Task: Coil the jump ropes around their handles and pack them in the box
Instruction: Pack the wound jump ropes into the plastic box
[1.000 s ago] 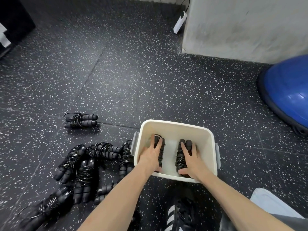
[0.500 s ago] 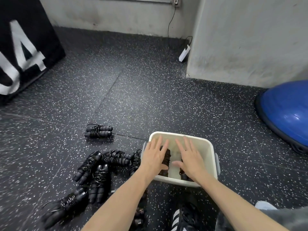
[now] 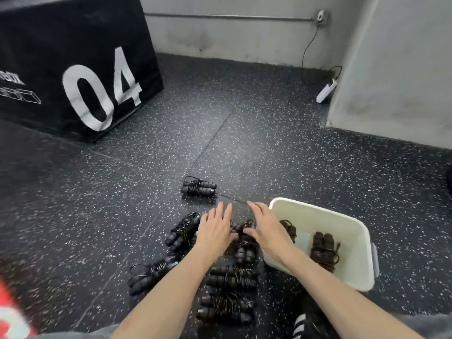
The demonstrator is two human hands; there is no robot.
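With two bundles lying in the box (image 3: 320, 211), both released grips, left hand (image 3: 215, 232) and right hand (image 3: 265, 231), are being spread over the coiled jump ropes (image 3: 245, 243) heaped left of it, a grasp being needed next.

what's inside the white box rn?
The white plastic box holds two coiled black jump ropes: one on the right, one on the left partly covered by the right hand. The near floor is hidden by the wall.

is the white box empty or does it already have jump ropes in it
Not empty. The white box holds two coiled jump ropes, with pale floor showing between them.
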